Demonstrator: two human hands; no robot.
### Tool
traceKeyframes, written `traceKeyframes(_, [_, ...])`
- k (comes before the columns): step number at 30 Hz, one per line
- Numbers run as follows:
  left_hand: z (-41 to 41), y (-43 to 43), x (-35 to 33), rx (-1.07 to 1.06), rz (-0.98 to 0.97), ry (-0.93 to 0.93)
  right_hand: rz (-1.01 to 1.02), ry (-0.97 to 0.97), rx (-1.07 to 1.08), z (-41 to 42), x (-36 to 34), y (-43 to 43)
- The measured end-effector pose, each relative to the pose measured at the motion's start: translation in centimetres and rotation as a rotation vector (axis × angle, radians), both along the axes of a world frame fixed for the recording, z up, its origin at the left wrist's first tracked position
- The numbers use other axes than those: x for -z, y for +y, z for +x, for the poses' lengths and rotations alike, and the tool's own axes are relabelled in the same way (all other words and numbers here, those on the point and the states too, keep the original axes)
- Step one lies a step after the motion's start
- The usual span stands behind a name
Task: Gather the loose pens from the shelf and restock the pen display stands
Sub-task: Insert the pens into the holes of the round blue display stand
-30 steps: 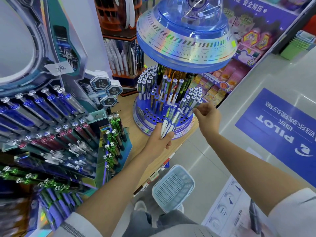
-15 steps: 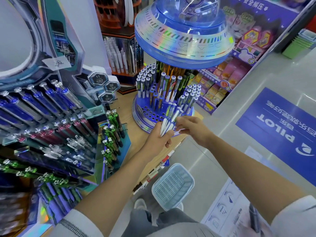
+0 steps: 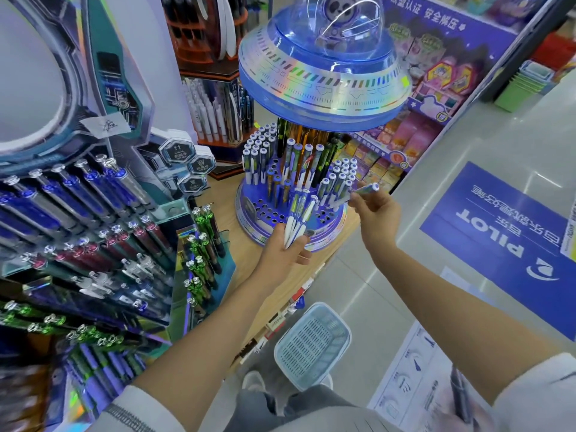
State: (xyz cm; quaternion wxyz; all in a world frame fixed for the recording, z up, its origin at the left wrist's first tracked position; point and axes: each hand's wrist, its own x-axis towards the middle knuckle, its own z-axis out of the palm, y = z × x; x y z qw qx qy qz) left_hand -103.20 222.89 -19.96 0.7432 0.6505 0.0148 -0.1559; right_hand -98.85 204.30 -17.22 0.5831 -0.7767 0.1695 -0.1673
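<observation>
A round blue pen stand (image 3: 249, 213) with a saucer-shaped canopy sits on the wooden shelf (image 3: 224, 213). Its holed base carries clusters of upright white-capped pens (image 3: 260, 151) and many bare holes at the front. My left hand (image 3: 282, 249) grips a bunch of white pens (image 3: 297, 219) just in front of the stand's base. My right hand (image 3: 375, 213) pinches a single pen (image 3: 363, 191) that lies nearly level beside the right-hand cluster of pens, its cap pointing right.
A tiered display of blue, red and green pens (image 3: 103, 232) fills the left. A pale blue basket (image 3: 311, 341) stands on the floor below the shelf edge. A blue floor sticker (image 3: 511, 235) and a shelf of coloured boxes (image 3: 414, 141) lie to the right.
My right hand came from the stand's right cluster to the bunch in my left hand, took one pen, and has lifted it back to the right side of the stand.
</observation>
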Motion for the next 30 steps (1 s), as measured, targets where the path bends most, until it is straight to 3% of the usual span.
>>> traceKeyframes(7, [0.3, 0.5, 0.3, 0.049, 0.002, -0.001, -0.168, -0.015, 0.067, 0.6, 0.2, 1.1])
traceKeyframes(22, [1.2, 1.1, 0.2, 0.056, -0.023, 0.011, -0.170, 0.166, 0.118, 2.3, 1.1, 2.4])
traceKeyframes(27, [1.4, 1.0, 0.4, 0.064, 0.002, 0.016, -0.153, 0.264, 0.046, 2.1, 1.3, 2.5])
traceKeyframes(30, [1.6, 0.8, 0.6, 0.061, 0.029, 0.018, -0.088, 0.248, -0.138, 0.9, 1.3, 2.7])
